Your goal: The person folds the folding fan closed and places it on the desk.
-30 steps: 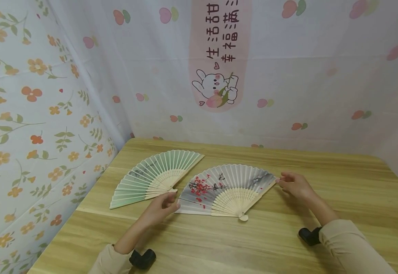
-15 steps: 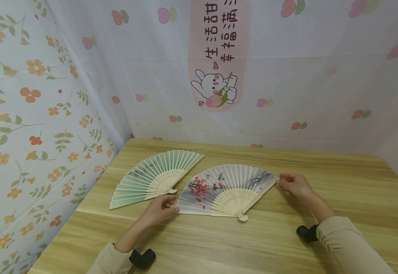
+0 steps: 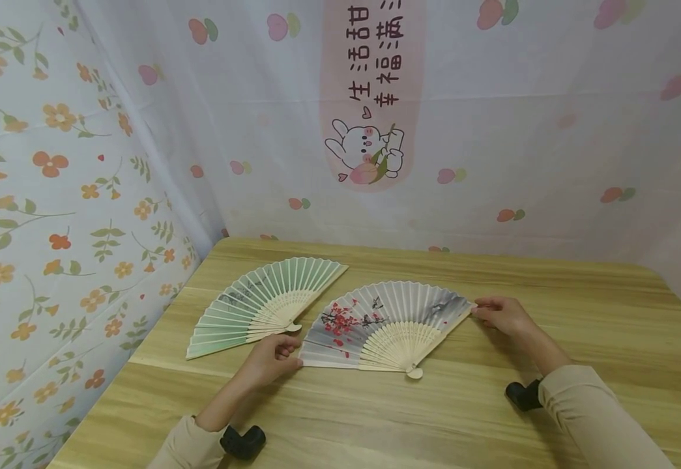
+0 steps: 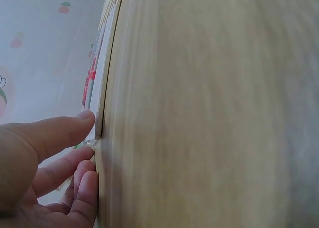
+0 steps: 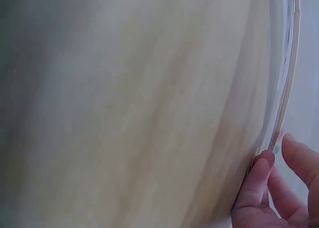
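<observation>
A grey-white folding fan (image 3: 397, 306) with red blossoms and dark birds lies spread on the wooden table, its pale ribs meeting at a pivot near the front. At its left corner my left hand (image 3: 271, 359) pinches the end of the outer stick, thumb above and fingers curled below, as the left wrist view shows. My right hand (image 3: 506, 317) holds the fan's upper right corner between thumb and fingertips. In the right wrist view the thumb (image 5: 298, 155) lies beside the stick's end. A green folding fan (image 3: 266, 301), also spread, lies behind my left hand.
The wooden table (image 3: 363, 423) reaches a white curtain (image 3: 492, 130) with fruit prints and a rabbit picture at the back. A flower-patterned curtain (image 3: 53, 228) hangs along the left side. Black devices sit at both wrists, below beige sleeves.
My left thumb has come down to the fan's left corner, and the fingers have curled in more. The right hand stays at its corner; both fans keep their places.
</observation>
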Available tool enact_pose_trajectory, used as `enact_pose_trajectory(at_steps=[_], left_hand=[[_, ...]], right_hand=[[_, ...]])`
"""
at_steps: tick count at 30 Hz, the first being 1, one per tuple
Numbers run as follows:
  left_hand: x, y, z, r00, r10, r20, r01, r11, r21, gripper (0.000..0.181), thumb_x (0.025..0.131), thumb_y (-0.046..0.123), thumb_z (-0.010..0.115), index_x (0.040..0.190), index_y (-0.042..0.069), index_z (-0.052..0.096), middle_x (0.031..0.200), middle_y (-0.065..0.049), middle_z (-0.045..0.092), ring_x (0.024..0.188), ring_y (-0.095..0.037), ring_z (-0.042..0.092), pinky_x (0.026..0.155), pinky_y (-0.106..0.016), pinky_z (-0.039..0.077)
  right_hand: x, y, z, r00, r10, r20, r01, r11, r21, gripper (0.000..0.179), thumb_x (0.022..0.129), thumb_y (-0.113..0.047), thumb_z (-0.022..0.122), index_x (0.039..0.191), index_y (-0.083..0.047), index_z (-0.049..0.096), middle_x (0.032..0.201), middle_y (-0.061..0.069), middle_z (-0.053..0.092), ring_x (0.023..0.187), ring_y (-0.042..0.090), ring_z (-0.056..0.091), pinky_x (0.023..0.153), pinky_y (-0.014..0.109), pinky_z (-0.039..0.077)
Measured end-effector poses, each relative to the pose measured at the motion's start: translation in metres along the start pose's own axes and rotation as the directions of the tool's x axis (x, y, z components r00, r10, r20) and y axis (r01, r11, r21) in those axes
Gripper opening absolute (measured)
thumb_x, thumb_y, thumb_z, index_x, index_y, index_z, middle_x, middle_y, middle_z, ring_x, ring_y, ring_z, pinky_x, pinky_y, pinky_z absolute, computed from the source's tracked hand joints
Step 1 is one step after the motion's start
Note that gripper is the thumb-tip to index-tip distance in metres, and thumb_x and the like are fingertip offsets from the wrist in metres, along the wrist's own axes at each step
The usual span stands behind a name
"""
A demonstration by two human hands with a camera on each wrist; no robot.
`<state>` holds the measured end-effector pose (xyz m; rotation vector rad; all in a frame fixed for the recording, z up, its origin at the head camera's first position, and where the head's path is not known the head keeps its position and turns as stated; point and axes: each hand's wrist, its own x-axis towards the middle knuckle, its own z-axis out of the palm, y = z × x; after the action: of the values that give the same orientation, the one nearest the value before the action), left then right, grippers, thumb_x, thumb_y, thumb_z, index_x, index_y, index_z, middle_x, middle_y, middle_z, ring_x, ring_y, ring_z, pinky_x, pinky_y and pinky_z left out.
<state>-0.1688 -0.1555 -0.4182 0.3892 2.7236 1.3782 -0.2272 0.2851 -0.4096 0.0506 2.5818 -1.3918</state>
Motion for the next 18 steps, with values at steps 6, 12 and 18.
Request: enact_pose_trajectory(at_steps=[6,12,18], left_hand=[[0.0006,0.0001,0.0015,1.000,-0.005,-0.013,0.006,1.000,0.028,0.024,0.071,0.003,0.071,0.092,-0.004,0.063,0.081,-0.004,0.054,0.073,-0.014,0.048,0.063,-0.022,0.044],[0.0022,0.0004,0.0017,1.000,-0.013,-0.012,0.014,0.999,0.042,0.021,0.071,0.004,0.072,0.089,-0.002,0.063,0.076,-0.003,0.053,0.070,-0.013,0.047,0.060,-0.021,0.042],[0.0025,0.0023,0.0003,1.000,-0.020,-0.013,0.021,0.998,0.064,0.021,0.070,0.006,0.073,0.087,-0.002,0.063,0.073,-0.002,0.050,0.067,-0.013,0.045,0.058,-0.021,0.040]], right_hand=[[0.0031,0.0016,0.0000,1.000,-0.001,-0.013,0.001,1.000,0.012,0.052,0.089,-0.022,0.053,0.123,0.015,0.040,0.103,0.018,0.057,0.080,0.011,0.056,0.070,0.026,0.049],[0.0030,0.0000,-0.0014,1.000,0.007,0.005,-0.007,0.999,0.047,0.052,0.090,-0.022,0.053,0.123,0.016,0.038,0.099,0.014,0.058,0.076,0.009,0.055,0.069,0.024,0.050],[0.0040,-0.0011,-0.0018,1.000,0.015,0.016,-0.015,0.999,0.049,0.052,0.089,-0.023,0.053,0.123,0.015,0.039,0.101,0.014,0.057,0.077,0.010,0.054,0.069,0.024,0.050]])
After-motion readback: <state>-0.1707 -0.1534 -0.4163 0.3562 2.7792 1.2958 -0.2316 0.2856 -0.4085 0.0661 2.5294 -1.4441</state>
